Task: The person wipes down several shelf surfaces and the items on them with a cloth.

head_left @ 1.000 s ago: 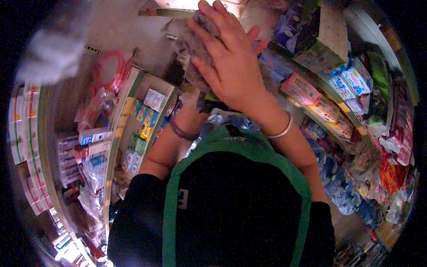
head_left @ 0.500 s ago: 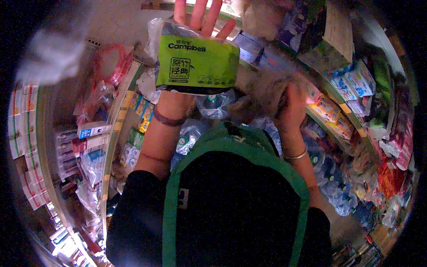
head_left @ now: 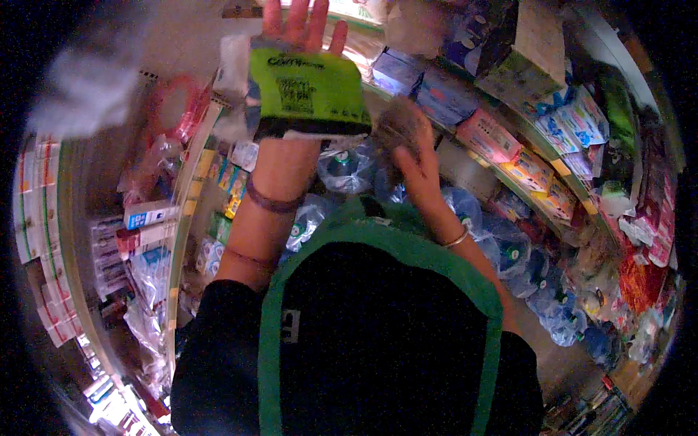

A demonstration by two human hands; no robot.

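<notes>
Green package [head_left: 309, 87] lies across the flat-open left hand [head_left: 294, 30], while the right hand [head_left: 423, 166] grips grey cloth [head_left: 394, 129].

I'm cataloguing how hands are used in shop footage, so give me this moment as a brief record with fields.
Left hand: fingers extended past the pack's far edge, palm hidden beneath it
Pack: green front, dark lower edge, face up over the left palm
Right hand: holding a grey-brown cloth just right of the pack
Wrists: dark band on left, pale bracelet on right
Nearby: plastic-wrapped bottles; pink box beside orange box
Unclear: cloth's exact kind, blurred
</notes>
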